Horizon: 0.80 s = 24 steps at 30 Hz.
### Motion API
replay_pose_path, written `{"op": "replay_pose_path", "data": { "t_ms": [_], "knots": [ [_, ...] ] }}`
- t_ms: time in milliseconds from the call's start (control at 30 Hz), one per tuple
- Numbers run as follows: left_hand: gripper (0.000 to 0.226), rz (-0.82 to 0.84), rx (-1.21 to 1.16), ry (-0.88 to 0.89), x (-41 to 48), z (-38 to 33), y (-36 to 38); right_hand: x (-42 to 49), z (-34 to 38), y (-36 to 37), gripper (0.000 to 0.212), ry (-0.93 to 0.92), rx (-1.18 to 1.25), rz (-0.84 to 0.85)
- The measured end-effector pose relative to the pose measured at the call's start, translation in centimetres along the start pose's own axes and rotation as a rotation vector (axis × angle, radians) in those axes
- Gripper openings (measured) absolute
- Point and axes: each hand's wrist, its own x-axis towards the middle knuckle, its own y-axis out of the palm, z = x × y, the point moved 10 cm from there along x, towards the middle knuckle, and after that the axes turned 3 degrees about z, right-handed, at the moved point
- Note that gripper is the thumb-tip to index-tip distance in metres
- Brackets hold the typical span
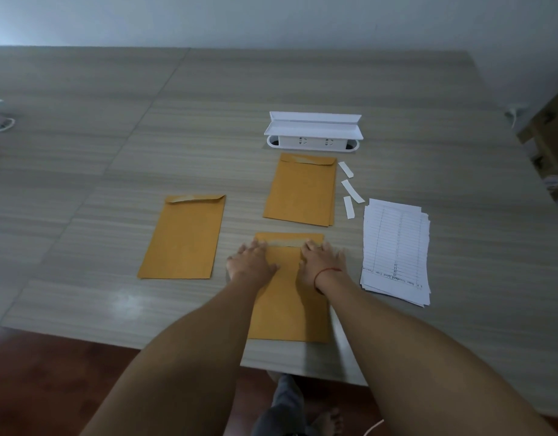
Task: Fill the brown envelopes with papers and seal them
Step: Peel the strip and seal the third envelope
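Observation:
A brown envelope [288,309] lies flat near the table's front edge, its flap at the far end. My left hand [251,262] and my right hand [321,262] rest palm-down on its upper part, fingers spread and pressing along the flap. Another brown envelope [183,237] lies to the left with its flap slightly lifted. A small stack of brown envelopes [301,190] lies further back. A stack of lined white papers [395,250] sits to the right of my right hand.
Three white peel-off strips [350,190] lie between the far envelopes and the papers. A white socket box with a raised lid [313,130] stands behind them. Cardboard boxes [551,146] are at the right edge. The wooden table [114,152] extends far left.

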Motion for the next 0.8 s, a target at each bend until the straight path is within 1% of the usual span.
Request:
{"op": "replay_pose_path", "data": {
  "t_ms": [100, 200, 233, 333, 400, 467, 533, 600, 667, 700, 733, 800],
  "knots": [
    [0.078, -0.010, -0.045, -0.040, -0.3, 0.3, -0.1, -0.2, -2.0, -1.0, 0.052, 0.117, 0.064, -0.016],
    [0.071, -0.091, -0.145, -0.110, -0.8, 0.8, -0.8, -1.2, -3.6, -2.6, 0.036, 0.238, 0.220, -0.185],
    [0.069, -0.115, -0.179, -0.138, -1.1, 0.9, -1.0, -1.5, -4.1, -2.6, 0.031, 0.273, 0.302, -0.217],
    [0.074, -0.112, -0.391, -0.282, -1.4, 1.7, -0.6, -1.9, -4.6, -1.2, 0.030, 0.378, 0.621, -0.174],
    [0.088, -0.067, -0.518, -0.393, -1.8, 2.3, 0.3, -1.9, -4.8, -0.4, 0.034, 0.432, 0.735, -0.146],
    [0.100, -0.033, -0.607, -0.459, -2.1, 2.7, 1.1, -2.0, -5.2, 0.0, 0.038, 0.469, 0.796, -0.123],
    [0.097, -0.036, -0.678, -0.468, -2.1, 2.9, 1.3, -1.8, -5.5, 0.2, 0.037, 0.475, 0.843, -0.082],
    [0.082, -0.030, -0.756, -0.446, -1.9, 2.7, 1.2, -1.7, -5.5, 0.1, 0.040, 0.470, 0.873, -0.070],
    [0.070, -0.053, -0.811, -0.401, -1.4, 2.3, 0.4, -1.6, -5.1, -0.9, 0.045, 0.443, 0.909, -0.114],
    [0.069, -0.080, -0.823, -0.372, -1.3, 1.9, -0.4, -1.5, -4.8, -1.6, 0.045, 0.423, 0.934, -0.136],
    [0.073, -0.106, -0.819, -0.343, -1.1, 1.6, -1.4, -1.2, -4.6, -2.3, 0.045, 0.407, 0.962, -0.151],
    [0.086, -0.131, -0.778, -0.298, -0.4, 1.2, -3.0, -0.4, -4.2, -3.6, 0.045, 0.381, 1.011, -0.157]
  ]
}}
